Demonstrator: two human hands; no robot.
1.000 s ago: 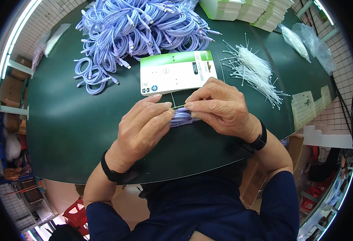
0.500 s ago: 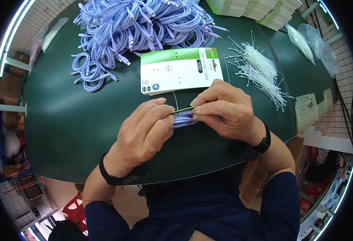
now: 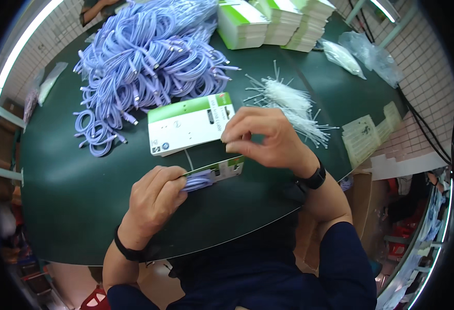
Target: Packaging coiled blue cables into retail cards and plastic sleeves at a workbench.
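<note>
My left hand (image 3: 157, 199) grips a green and white cardboard packaging card (image 3: 229, 168) by its left end, together with a coiled lilac USB cable (image 3: 198, 181) lying against it. A thin white cable tie (image 3: 188, 159) sticks up from behind the card. Just above the card's right end is my right hand (image 3: 271, 137), its thumb and forefinger a little apart and nothing visible between them. Flat on the table beyond lies a small stack of the same cards (image 3: 185, 126), its right corner close to my right fingertips.
A large heap of coiled lilac cables (image 3: 149, 62) covers the far left of the dark green table (image 3: 82, 206). Loose white cable ties (image 3: 291, 103) lie to the right. Several stacks of cards (image 3: 242, 31) stand at the back, near a plastic bag (image 3: 343, 59).
My right hand has let go of the card and lifted away to its upper right. The left hand keeps the card and cable, now turned to show more of the card. The whole view has shifted.
</note>
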